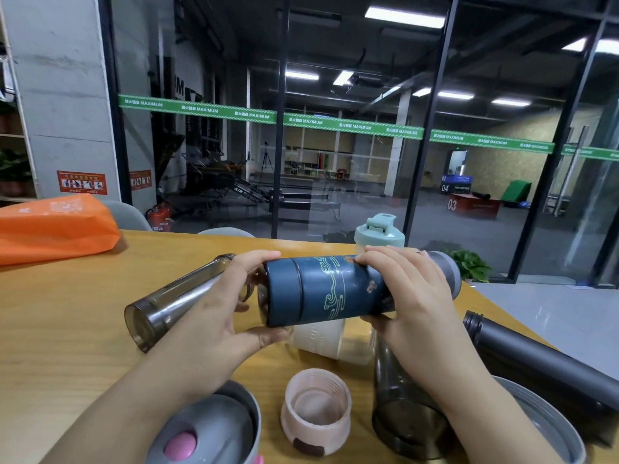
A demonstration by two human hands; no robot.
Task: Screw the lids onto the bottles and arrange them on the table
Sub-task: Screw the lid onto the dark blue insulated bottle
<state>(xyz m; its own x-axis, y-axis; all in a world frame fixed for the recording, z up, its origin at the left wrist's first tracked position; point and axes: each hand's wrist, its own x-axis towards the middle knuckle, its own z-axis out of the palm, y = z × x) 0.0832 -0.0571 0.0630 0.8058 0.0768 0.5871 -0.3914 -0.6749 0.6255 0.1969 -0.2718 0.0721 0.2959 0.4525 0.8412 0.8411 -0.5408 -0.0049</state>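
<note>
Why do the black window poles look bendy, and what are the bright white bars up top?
Head view: the wide-angle lens bows the window frames near the edges. The white bars are ceiling lights, partly glaring on the glass. The blue bottle in both hands is sharp; the gym behind is dimmer and softer.

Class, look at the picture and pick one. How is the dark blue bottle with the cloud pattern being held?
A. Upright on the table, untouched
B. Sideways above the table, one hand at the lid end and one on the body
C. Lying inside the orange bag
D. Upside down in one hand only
B: the blue bottle lies sideways in the air, the left hand at its lid end and the right hand round its body.
</note>
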